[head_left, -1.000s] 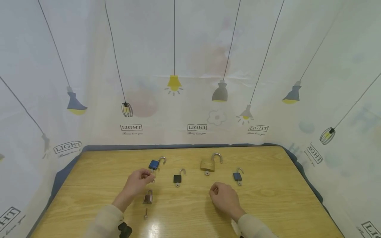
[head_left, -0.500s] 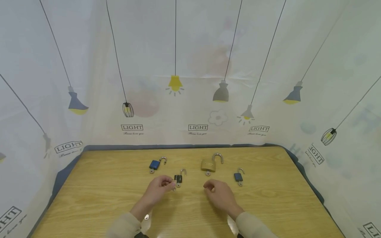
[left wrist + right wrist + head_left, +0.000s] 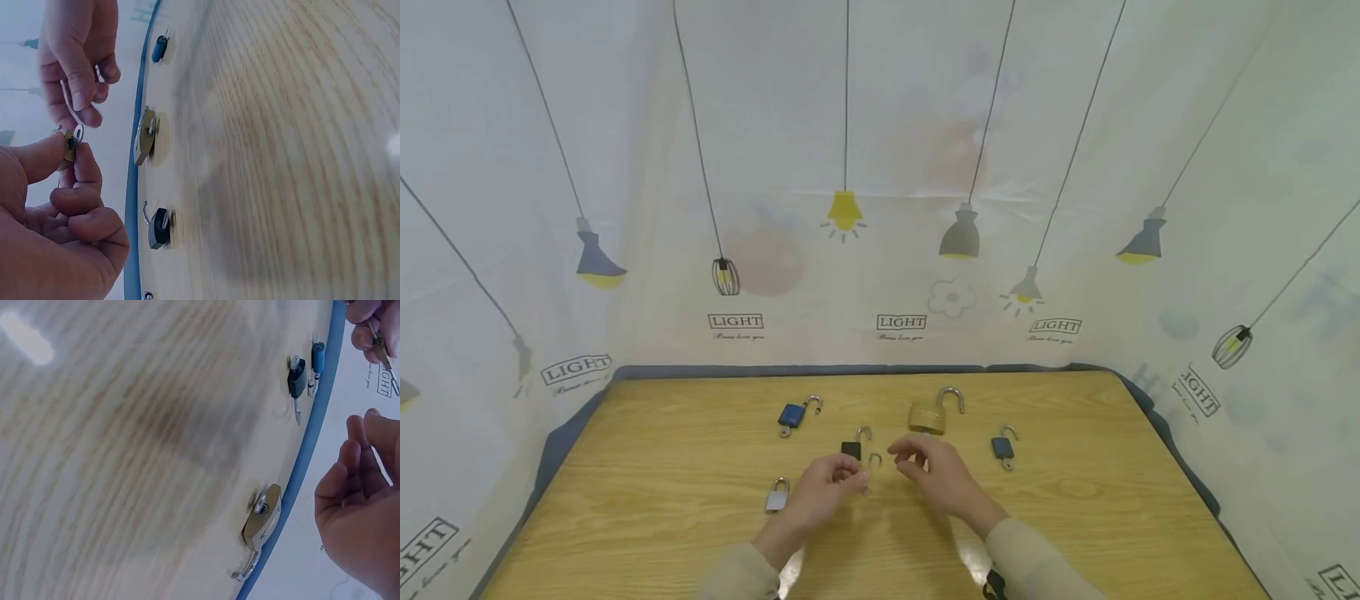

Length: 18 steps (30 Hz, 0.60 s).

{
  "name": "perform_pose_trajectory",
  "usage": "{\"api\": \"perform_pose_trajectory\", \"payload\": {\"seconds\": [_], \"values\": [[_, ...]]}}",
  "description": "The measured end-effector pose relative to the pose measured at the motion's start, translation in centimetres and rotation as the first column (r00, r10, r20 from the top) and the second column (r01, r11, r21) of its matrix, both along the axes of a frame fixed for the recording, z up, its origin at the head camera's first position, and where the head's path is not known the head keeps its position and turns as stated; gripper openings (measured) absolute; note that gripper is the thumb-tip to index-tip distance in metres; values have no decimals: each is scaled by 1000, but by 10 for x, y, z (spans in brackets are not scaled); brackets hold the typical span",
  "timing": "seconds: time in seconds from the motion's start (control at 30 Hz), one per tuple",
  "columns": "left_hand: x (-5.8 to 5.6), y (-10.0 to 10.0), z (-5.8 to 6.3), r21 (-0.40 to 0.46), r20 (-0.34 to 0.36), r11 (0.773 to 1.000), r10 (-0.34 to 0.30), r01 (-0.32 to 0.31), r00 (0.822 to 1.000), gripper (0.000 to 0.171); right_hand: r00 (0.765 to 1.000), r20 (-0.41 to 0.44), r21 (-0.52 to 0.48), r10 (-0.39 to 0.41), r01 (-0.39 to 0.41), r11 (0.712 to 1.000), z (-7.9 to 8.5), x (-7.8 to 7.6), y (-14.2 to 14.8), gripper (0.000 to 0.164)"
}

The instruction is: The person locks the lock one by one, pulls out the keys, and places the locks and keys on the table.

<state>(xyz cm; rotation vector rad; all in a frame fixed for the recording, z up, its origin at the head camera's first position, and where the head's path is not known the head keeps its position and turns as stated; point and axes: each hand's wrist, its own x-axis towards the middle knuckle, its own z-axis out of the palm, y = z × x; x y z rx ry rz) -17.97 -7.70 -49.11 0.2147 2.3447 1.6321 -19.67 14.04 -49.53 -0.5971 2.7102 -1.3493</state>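
Observation:
Near the middle of the table, my left hand (image 3: 818, 496) pinches a small brass padlock (image 3: 67, 153) between thumb and fingers. Its shackle (image 3: 876, 459) is swung up, and a key (image 3: 78, 135) sticks out of the body. Most of the body is covered by the fingers in the head view. My right hand (image 3: 942, 479) hovers just right of it with fingers loosely bent, holding nothing. In the right wrist view, a gap shows between its fingertips and the padlock. A black padlock (image 3: 851, 450) with a raised shackle lies just behind my left hand.
On the wooden table (image 3: 1097, 500) lie a blue padlock (image 3: 791, 415) at the back left, a large brass padlock (image 3: 927, 417) behind my right hand, and another blue padlock (image 3: 1002, 447) at right. A silver padlock (image 3: 777, 500) with its shackle closed lies left of my left forearm.
My left hand has carried the small brass padlock right, from beside the left blue padlock to the middle. My right hand has shifted left and forward toward it.

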Motion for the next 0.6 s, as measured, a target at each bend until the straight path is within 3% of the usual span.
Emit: {"api": "perform_pose_trajectory", "payload": {"seconds": [0.23,0.4,0.6], "values": [[3,4,-2,3,9,999,-32,32,999,25,995,20,-46,96,-95,994,5,-5,-2,22],[5,5,-3,5,12,999,-46,46,999,23,992,43,-94,115,-110,989,7,-2,-5,22],[3,7,-7,6,10,998,-58,58,998,20,991,68,-112,114,-106,988,40,14,-11,19]]}}
